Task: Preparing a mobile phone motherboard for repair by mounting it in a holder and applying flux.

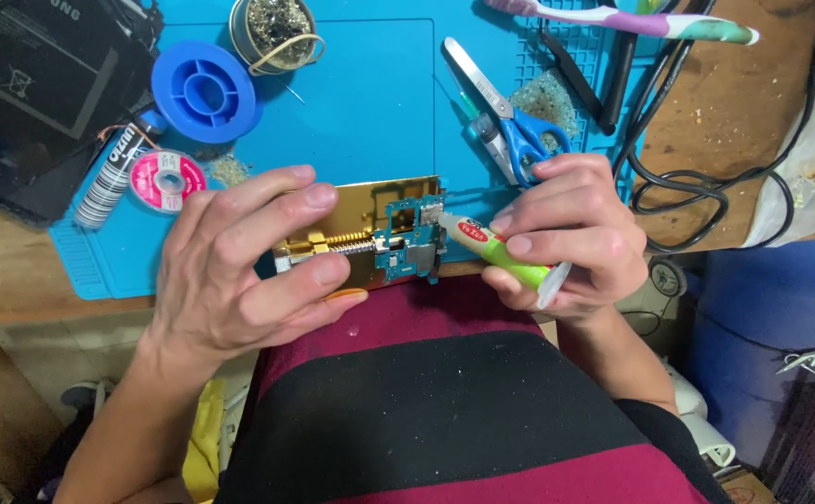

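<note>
At the near edge of the blue work mat (379, 103), a gold-coloured board holder (356, 238) sits with a small circuit board (410, 245) clamped at its right end, a spring bar pressing the board in place so it seems fixed for close work. The left hand (239, 271) curls over the holder's left end, fingers slightly spread and wrapped around it, thumb beneath, apparently steadying it. The right hand (566, 233) pinches a green syringe-like tube (496, 254) between thumb and fingers, its tip touching the board's right edge, plunger end toward the body. Behind the holder on the mat lie blue-handled scissors (510, 121); farther back left stands a round tin (272, 33) holding brassy wire wool, a yellowish band lying across it. Left of the tin sits an empty blue spool (207, 91), and nearer the holder a pink reel (168, 180). A toothbrush (632, 21) lies at the mat's far right corner
</note>
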